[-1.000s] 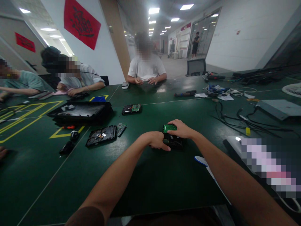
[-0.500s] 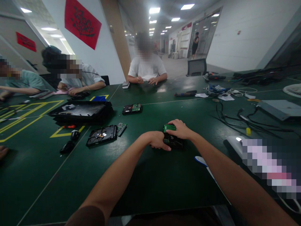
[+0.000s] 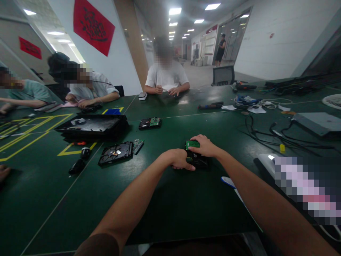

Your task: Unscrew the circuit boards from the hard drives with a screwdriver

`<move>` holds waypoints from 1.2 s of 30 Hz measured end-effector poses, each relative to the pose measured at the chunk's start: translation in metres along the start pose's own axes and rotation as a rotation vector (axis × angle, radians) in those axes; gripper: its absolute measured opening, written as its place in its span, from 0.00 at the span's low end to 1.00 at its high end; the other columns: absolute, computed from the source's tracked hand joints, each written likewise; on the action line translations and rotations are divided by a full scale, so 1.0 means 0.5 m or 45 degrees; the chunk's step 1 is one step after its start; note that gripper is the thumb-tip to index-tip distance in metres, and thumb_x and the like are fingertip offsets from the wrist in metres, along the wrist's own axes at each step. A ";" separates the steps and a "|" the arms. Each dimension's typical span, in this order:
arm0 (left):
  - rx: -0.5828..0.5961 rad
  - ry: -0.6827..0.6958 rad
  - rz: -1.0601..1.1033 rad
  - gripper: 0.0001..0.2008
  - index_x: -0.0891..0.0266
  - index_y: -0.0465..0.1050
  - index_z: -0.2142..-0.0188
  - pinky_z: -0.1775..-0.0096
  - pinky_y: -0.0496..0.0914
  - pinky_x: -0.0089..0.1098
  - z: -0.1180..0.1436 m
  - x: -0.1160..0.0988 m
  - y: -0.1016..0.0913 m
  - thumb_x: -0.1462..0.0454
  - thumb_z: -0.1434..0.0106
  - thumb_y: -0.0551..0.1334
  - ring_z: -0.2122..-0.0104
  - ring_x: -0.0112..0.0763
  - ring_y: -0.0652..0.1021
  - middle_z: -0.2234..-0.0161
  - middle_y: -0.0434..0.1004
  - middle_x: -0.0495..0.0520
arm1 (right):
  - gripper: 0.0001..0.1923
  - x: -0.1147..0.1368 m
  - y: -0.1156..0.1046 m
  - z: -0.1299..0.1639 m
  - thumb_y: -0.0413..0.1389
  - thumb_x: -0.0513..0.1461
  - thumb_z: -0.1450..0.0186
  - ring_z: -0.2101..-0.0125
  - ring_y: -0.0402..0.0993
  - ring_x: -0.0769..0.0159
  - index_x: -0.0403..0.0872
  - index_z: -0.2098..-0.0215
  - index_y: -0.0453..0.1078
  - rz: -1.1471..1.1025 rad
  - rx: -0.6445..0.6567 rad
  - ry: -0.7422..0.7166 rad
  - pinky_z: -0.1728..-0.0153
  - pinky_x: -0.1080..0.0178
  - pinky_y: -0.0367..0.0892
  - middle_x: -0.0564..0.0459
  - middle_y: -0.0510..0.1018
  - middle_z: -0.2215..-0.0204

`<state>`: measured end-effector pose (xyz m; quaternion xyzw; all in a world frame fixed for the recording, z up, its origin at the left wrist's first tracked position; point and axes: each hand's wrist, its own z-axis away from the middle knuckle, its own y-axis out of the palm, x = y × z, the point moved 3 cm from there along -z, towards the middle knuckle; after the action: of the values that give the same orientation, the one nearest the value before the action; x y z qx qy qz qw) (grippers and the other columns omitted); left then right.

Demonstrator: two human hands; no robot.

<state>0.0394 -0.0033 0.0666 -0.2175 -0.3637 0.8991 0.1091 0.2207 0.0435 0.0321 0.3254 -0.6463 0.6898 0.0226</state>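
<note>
A black hard drive [image 3: 200,161] lies on the green table in front of me, with a green circuit board [image 3: 191,144] at its far end. My left hand [image 3: 179,159] is closed round the drive's left side, thumb across its near part. My right hand [image 3: 204,145] is closed at the far end, thumb and fingers on the circuit board. Most of the drive is hidden under both hands. To the left are another opened hard drive [image 3: 116,153] and a loose circuit board [image 3: 137,146] touching or almost touching it.
A black tray [image 3: 92,124] stands at the left, with a third hard drive [image 3: 149,123] farther back. Black cables [image 3: 269,133] and a grey metal box [image 3: 318,123] lie at the right. Co-workers sit across the table, one in a white shirt [image 3: 167,76].
</note>
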 end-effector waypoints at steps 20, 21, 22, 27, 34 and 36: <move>-1.099 0.458 0.495 0.16 0.61 0.73 0.56 0.60 0.69 0.33 0.042 0.086 -0.105 0.50 0.28 0.59 0.63 0.34 0.74 0.64 0.75 0.52 | 0.31 -0.006 -0.003 -0.006 0.62 0.57 0.33 0.42 0.70 0.44 0.52 0.38 0.72 -0.007 0.020 -0.028 0.42 0.43 0.65 0.41 0.74 0.42; -1.278 0.510 0.529 0.14 0.61 0.73 0.58 0.57 0.70 0.34 0.040 0.093 -0.111 0.52 0.29 0.61 0.61 0.35 0.74 0.63 0.75 0.53 | 0.31 -0.006 -0.002 -0.006 0.62 0.57 0.33 0.42 0.70 0.44 0.53 0.38 0.72 -0.006 0.018 -0.033 0.42 0.43 0.65 0.42 0.74 0.42; -1.426 0.564 0.549 0.12 0.61 0.75 0.58 0.53 0.70 0.35 0.038 0.099 -0.115 0.54 0.30 0.63 0.57 0.36 0.75 0.60 0.75 0.54 | 0.30 -0.007 -0.002 -0.006 0.61 0.57 0.33 0.42 0.70 0.44 0.53 0.38 0.72 -0.008 0.021 -0.040 0.42 0.43 0.65 0.42 0.74 0.42; -1.642 0.656 0.953 0.15 0.60 0.75 0.53 0.55 0.74 0.36 0.013 0.130 -0.121 0.57 0.35 0.69 0.62 0.34 0.79 0.61 0.79 0.52 | 0.31 -0.011 -0.004 -0.007 0.61 0.58 0.33 0.42 0.70 0.44 0.53 0.38 0.73 -0.022 0.037 -0.063 0.42 0.42 0.66 0.42 0.74 0.42; -1.671 0.783 1.245 0.24 0.59 0.66 0.45 0.51 0.79 0.41 -0.009 0.136 -0.111 0.62 0.37 0.72 0.57 0.36 0.85 0.54 0.83 0.57 | 0.30 -0.001 -0.011 -0.005 0.62 0.56 0.34 0.42 0.71 0.43 0.52 0.39 0.73 -0.026 0.048 -0.049 0.42 0.40 0.66 0.41 0.75 0.42; -1.693 0.722 1.163 0.23 0.59 0.69 0.43 0.50 0.79 0.41 -0.009 0.139 -0.110 0.62 0.36 0.71 0.58 0.36 0.85 0.53 0.82 0.56 | 0.30 0.001 -0.012 -0.004 0.62 0.56 0.34 0.42 0.70 0.42 0.52 0.38 0.73 -0.033 0.049 -0.043 0.42 0.40 0.67 0.41 0.75 0.42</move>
<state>-0.0175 0.0632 0.0804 -0.5783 -0.6513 0.3662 -0.3274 0.2222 0.0459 0.0375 0.3457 -0.6289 0.6963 0.0141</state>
